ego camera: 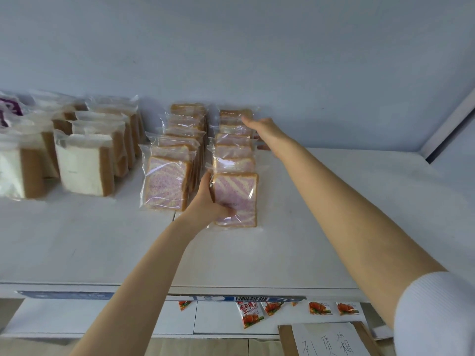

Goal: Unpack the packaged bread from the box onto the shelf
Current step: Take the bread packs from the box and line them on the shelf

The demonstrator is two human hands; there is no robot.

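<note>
**Entry: striped bread, right row [234,150].** It is standing at centre frame on the white shelf [321,214]. The clear-wrapped packs are sitting on edge one behind another, running back towards the wall.

**Left hand [208,204].** It is coming up from lower centre and gripping the front pack [237,194] at its left edge. The thumb is lying low across the face and the fingers are curling round the side.

**Right hand [264,128].** It is reaching in from the right of the frame to the far end of the row. The forefinger is lying straight against the rearmost pack [235,114]. The other fingers are partly hidden beside the row. As far as can be seen the hand is spread and holding nothing.

**Step in hand (judged).** The front pack is being seated and the row closed up between the two hands.

**Handling notes.**
- The wrap looks slippery and the slices look soft, so pressing lightly and evenly is advised.
- Keeping the far hand as a stop should keep the rear packs from tipping.
- The front pack is leaning a little and wants easing upright, flush with the pack behind.

**Adjacent stock.**
- A left striped row [167,183] is standing just beside the right row.
- White loaf packs [84,165] are standing at centre left.
- Snack packets [250,314] are showing on the level below.
- A cardboard box [284,337] at lower right is carrying a handwritten sheet [329,340], and its contents are not showing.
</note>
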